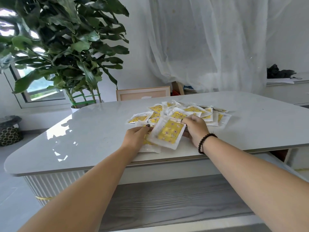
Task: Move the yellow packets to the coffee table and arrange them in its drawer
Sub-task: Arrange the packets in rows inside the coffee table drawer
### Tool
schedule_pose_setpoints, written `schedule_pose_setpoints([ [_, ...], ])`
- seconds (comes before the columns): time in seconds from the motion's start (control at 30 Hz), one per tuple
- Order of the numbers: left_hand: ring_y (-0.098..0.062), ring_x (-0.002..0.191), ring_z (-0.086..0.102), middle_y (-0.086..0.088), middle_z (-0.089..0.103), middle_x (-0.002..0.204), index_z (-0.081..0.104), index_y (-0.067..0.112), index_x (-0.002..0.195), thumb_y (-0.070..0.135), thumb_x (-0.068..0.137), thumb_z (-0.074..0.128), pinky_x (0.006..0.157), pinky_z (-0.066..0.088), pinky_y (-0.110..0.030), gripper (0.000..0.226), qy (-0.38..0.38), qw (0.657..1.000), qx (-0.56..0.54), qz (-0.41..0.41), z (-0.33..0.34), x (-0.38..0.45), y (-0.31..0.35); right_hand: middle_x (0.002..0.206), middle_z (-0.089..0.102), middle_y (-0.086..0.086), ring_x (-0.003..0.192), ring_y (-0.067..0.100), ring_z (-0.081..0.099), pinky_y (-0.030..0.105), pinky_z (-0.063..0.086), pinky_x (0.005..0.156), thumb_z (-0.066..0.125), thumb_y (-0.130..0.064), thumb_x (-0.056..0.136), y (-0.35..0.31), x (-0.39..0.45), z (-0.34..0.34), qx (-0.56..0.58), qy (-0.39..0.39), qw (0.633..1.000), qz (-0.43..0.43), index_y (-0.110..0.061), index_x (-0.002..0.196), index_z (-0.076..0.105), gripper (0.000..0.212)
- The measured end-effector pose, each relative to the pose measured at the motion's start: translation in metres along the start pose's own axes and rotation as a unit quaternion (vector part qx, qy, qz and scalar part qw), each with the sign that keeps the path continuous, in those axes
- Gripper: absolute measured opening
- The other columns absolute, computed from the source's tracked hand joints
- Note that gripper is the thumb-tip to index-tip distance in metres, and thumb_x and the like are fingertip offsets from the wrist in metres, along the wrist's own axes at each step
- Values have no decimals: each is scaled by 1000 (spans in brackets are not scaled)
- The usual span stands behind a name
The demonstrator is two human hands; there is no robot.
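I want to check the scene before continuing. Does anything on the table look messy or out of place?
Yes. The yellow packets lie in a loose, overlapping heap on the white table, not in order. The left hand and right hand hold a few packets at the near edge. Nothing looks spilled or damaged.

— Where are the packets?
— A heap of yellow packets (180, 113) lies on the white desk (93, 131), near its front edge.
— And the hands?
— The left hand (136, 136) and the right hand (195, 129) hold one tilted packet (168, 133) between them, above another.
— Anything behind?
— A leafy plant (66, 47) and a sheer curtain (209, 44).
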State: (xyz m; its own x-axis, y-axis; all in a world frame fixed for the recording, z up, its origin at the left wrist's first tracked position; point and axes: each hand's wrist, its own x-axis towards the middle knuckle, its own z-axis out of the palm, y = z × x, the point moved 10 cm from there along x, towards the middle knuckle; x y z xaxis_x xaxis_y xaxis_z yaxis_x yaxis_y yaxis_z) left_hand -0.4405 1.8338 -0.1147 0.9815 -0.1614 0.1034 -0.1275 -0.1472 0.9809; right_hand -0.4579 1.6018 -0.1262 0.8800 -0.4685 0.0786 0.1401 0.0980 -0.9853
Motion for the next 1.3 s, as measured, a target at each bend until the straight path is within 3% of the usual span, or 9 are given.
schedule_pose_setpoints([
  [0.1, -15, 78, 53, 5, 62, 87, 69, 22, 76, 39, 87, 67, 67, 36, -15, 20, -9, 999, 35, 6, 2, 1, -1, 70, 49, 10, 74, 25, 54, 45, 49, 76, 67, -23, 65, -5, -4, 14, -93, -49, 994, -40, -22, 56, 50, 20],
  [0.2, -12, 77, 61, 4, 67, 86, 74, 26, 80, 33, 69, 86, 72, 48, -19, 17, -27, 998, 59, -3, 8, 0, -6, 73, 54, 6, 76, 22, 56, 45, 52, 79, 66, -20, 80, -7, -5, 12, -126, -41, 989, -63, -17, 69, 50, 20],
  [0.43, -19, 78, 64, -1, 71, 83, 74, 25, 73, 21, 75, 83, 82, 55, -34, 10, 51, 999, 0, -10, -8, 4, -9, 96, 61, 0, 87, 20, 60, 27, 46, 69, 56, -24, 92, -29, -7, -12, -216, 119, 959, -143, -13, 99, 56, 13],
  [0.5, -20, 82, 66, 1, 73, 85, 73, 27, 73, 27, 77, 80, 85, 55, -38, 8, 109, 994, -24, -6, -24, 6, -12, 119, 57, 2, 109, 23, 57, 34, 47, 87, 56, -35, 91, -20, -1, 7, -364, 48, 921, -130, -16, 126, 48, 41],
  [0.6, -22, 85, 67, -3, 74, 100, 73, 26, 80, 31, 81, 75, 80, 57, -37, 5, 177, 981, -77, -14, -44, 7, -20, 144, 41, 10, 133, 29, 38, 45, 29, 112, 44, -46, 94, 5, -4, 40, -587, -73, 799, -108, -19, 146, 26, 62],
  [0.67, -18, 79, 64, -5, 73, 102, 71, 24, 83, 27, 85, 71, 72, 52, -30, 4, 196, 976, -98, -7, -50, 8, -22, 132, 52, 14, 128, 31, 43, 44, 26, 112, 37, -37, 97, -4, -11, 42, -623, -38, 770, -136, -13, 138, 37, 47],
  [0.83, -17, 78, 67, -4, 73, 97, 71, 23, 89, 21, 88, 67, 70, 53, -27, 5, 167, 983, -78, 3, -42, 11, -19, 100, 66, 10, 98, 28, 57, 35, 37, 87, 38, -27, 96, -37, -21, 22, -597, 107, 771, -192, -11, 112, 56, 28],
  [1.03, -22, 91, 69, -2, 73, 100, 71, 28, 86, 19, 87, 65, 78, 54, -31, 10, 152, 986, -61, 5, -38, 10, -18, 136, 52, 9, 133, 28, 36, 41, 29, 107, 41, -39, 93, -9, -27, 54, -633, -94, 742, -198, -24, 143, 32, 53],
  [1.3, -25, 95, 69, -2, 73, 101, 72, 25, 94, 25, 86, 67, 85, 55, -37, 9, 147, 988, -43, 7, -37, 12, -19, 125, 46, 8, 119, 27, 38, 36, 34, 99, 47, -38, 90, -24, -22, 47, -641, 0, 729, -238, -16, 128, 46, 44],
])
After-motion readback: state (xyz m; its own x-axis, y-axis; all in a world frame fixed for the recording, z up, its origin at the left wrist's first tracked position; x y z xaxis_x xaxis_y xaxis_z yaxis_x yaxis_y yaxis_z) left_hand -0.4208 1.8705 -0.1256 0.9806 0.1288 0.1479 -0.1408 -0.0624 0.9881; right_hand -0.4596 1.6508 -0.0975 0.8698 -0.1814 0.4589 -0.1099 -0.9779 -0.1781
